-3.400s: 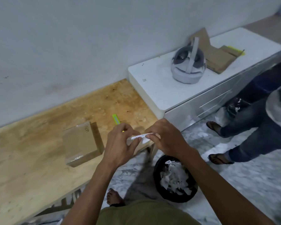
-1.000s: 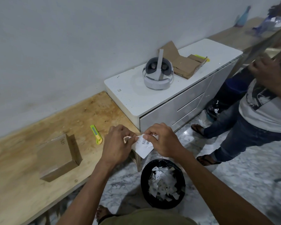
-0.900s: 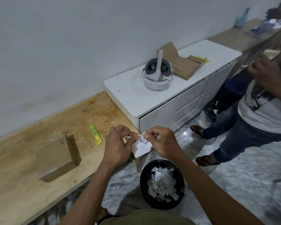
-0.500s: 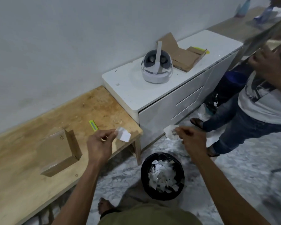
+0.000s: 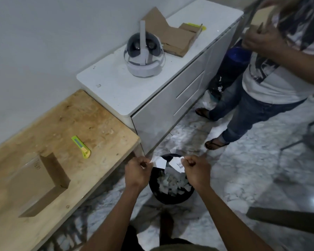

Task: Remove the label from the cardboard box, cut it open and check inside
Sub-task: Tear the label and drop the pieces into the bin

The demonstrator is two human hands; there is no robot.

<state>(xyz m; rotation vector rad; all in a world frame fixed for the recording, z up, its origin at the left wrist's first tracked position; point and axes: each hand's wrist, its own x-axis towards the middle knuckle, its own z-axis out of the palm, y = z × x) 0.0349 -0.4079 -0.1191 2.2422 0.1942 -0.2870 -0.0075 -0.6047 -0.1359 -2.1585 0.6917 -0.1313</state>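
White label halves were pinched in the left hand point(image 5: 138, 170) and right hand point(image 5: 196, 170) directly above the bin point(image 5: 172, 196), while the cardboard box point(image 5: 38, 183) lay on the desk point(image 5: 98, 124), nearer the left hand.

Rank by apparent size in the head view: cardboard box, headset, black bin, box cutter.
1. cardboard box, largest, though it lies nearest the camera
2-3. headset and black bin: they look alike, and the hands cover part of the bin, so no ranking
4. box cutter, clearly smallest
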